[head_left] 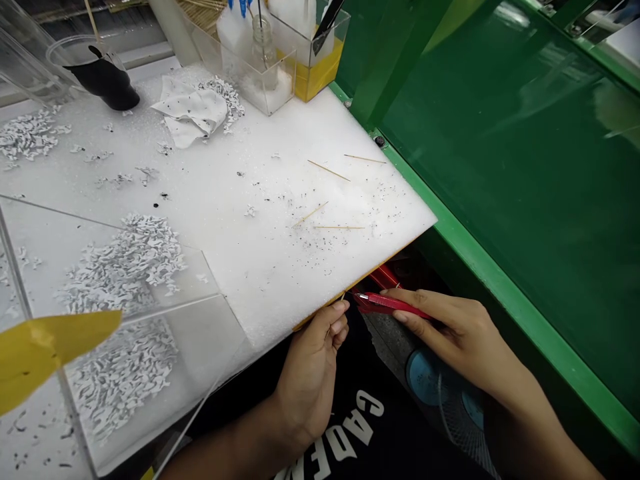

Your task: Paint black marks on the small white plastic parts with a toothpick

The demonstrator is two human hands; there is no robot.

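My left hand [313, 367] is closed at the front edge of the white foam-covered table [270, 267], its thumb and fingers pinching a thin wooden stick [343, 295] whose tip shows above them. Just to the right, my right hand [450, 333] grips a red-handled cutting tool [395, 303] between thumb and fingers, its metal tip pointing left toward the stick. Several more thin sticks [329, 171] lie on the foam among dark specks.
Piles of small white pieces [120, 267] lie at the left beside clear acrylic panels and yellow tape [55, 353]. At the back stand a cup with black liquid [103, 80], a crumpled cloth [193, 113] and clear boxes [270, 100]. A green frame [480, 273] borders the right.
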